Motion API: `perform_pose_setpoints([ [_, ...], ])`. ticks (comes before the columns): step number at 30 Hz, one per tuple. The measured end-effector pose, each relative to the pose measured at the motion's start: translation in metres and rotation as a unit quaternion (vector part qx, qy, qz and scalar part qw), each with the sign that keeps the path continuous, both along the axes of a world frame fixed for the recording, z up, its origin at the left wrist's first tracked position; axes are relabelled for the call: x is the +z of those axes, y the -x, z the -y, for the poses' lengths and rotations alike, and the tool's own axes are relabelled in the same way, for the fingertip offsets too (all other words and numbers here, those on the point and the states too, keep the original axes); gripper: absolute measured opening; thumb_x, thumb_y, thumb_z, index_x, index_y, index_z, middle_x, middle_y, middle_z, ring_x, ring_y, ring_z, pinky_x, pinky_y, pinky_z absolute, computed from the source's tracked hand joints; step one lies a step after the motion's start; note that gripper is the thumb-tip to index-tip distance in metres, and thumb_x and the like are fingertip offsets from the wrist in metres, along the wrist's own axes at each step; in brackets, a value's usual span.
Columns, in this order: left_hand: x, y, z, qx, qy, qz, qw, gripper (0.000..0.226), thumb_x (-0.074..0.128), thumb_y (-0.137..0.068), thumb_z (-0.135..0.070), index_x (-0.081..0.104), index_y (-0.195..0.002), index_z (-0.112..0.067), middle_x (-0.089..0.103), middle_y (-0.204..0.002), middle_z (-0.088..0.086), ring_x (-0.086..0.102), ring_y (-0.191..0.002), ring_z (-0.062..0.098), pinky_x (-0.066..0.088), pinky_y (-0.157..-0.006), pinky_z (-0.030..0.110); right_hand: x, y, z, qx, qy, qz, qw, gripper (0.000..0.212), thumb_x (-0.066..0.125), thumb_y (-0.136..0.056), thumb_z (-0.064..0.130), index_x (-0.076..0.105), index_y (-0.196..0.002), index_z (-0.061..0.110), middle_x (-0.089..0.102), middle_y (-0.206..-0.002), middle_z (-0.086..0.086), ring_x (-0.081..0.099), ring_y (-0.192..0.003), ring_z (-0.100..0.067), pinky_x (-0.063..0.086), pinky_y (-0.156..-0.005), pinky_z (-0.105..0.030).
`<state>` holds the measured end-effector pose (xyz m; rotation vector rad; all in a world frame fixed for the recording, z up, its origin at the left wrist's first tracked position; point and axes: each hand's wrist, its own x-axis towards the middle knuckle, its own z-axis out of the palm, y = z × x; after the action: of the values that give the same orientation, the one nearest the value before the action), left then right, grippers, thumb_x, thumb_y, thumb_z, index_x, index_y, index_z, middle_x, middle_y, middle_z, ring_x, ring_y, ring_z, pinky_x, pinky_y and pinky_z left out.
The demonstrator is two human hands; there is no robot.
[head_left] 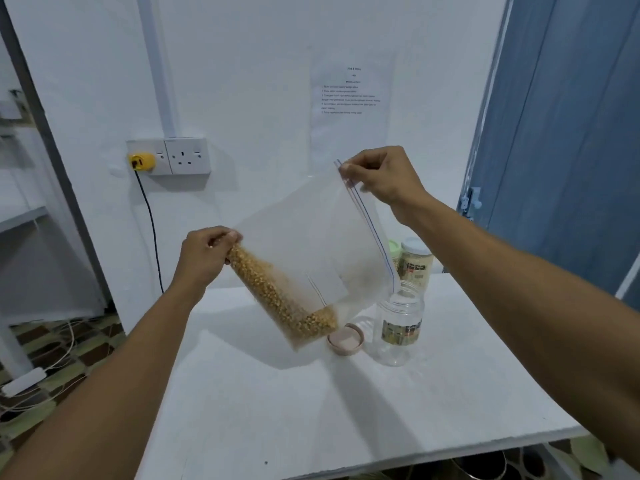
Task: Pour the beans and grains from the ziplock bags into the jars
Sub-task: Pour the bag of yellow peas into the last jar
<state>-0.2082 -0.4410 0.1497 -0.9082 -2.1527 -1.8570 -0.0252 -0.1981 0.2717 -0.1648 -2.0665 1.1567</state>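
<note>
Ziplock bag [311,237] hangs slanted in the air above the white table [277,393]. The left hand [207,252] curls its fingers round one bottom corner, and yellow grains [277,299] pile along the lower edge, likely making it bottom-heavy. The film looks thin, limp and slippery, so the corners are probably the surest hold. Past the pink lid [346,339], the right hand [381,178] pinches the zip strip, whose lower end meets the mouth of the open clear jar [400,323]

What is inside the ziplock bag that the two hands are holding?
Yellow grains lie along the lower edge and bottom corner of the ziplock bag; the rest looks empty. The left hand grips one corner, hiding its contents. The right hand pinches the zipper edge.
</note>
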Motion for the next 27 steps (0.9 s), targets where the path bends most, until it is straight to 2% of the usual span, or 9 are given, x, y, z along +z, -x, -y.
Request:
perform_pose_setpoints([
  [4, 0.017, -0.002, -0.016, -0.009, 0.017, 0.015, 1.0, 0.026, 0.062, -0.092, -0.011, 0.072, -0.069, -0.017, 0.067, -0.074, 0.003, 0.055, -0.07, 0.019, 0.043, -0.071, 0.034, 0.001, -0.009, -0.01, -0.014, 0.022, -0.024, 0.999, 0.01, 0.075, -0.086, 0.017, 0.076, -0.077, 0.014, 0.074, -0.081, -0.014, 0.066, -0.069, -0.012, 0.049, -0.063, -0.024],
  [9, 0.026, -0.01, -0.028, -0.013, 0.006, 0.009, 1.0, 0.025, 0.062, -0.092, -0.011, 0.069, -0.069, -0.017, 0.062, -0.071, 0.001, 0.054, -0.071, 0.019, 0.041, -0.072, 0.034, -0.007, -0.023, -0.025, -0.029, 0.047, -0.029, 0.998, 0.011, 0.074, -0.087, 0.016, 0.076, -0.083, 0.005, 0.074, -0.084, -0.015, 0.066, -0.071, -0.013, 0.05, -0.062, -0.022],
  [13, 0.033, -0.015, -0.034, -0.005, 0.0, -0.004, 1.0, 0.023, 0.061, -0.096, -0.012, 0.067, -0.074, -0.016, 0.065, -0.079, -0.002, 0.058, -0.075, 0.01, 0.043, -0.075, 0.031, -0.015, -0.025, -0.033, -0.028, 0.058, -0.034, 0.997, 0.013, 0.074, -0.087, 0.016, 0.076, -0.085, 0.004, 0.074, -0.081, -0.011, 0.068, -0.073, -0.012, 0.052, -0.064, -0.022],
  [17, 0.04, -0.016, -0.039, -0.003, 0.009, -0.021, 1.0, 0.023, 0.061, -0.096, -0.013, 0.067, -0.074, -0.018, 0.066, -0.084, -0.003, 0.061, -0.084, 0.013, 0.043, -0.077, 0.031, -0.017, -0.025, -0.041, -0.031, 0.072, -0.036, 0.996, 0.01, 0.074, -0.087, 0.017, 0.076, -0.083, 0.007, 0.073, -0.079, -0.006, 0.068, -0.073, -0.011, 0.051, -0.066, -0.023],
  [27, 0.046, -0.016, -0.041, 0.015, -0.004, -0.023, 1.0, 0.019, 0.06, -0.097, -0.012, 0.066, -0.08, -0.011, 0.064, -0.083, -0.002, 0.057, -0.079, 0.008, 0.041, -0.075, 0.032, -0.007, -0.017, -0.045, -0.018, 0.071, -0.027, 0.997, 0.007, 0.075, -0.087, 0.017, 0.076, -0.083, 0.011, 0.074, -0.087, -0.014, 0.068, -0.076, -0.015, 0.05, -0.068, -0.025],
])
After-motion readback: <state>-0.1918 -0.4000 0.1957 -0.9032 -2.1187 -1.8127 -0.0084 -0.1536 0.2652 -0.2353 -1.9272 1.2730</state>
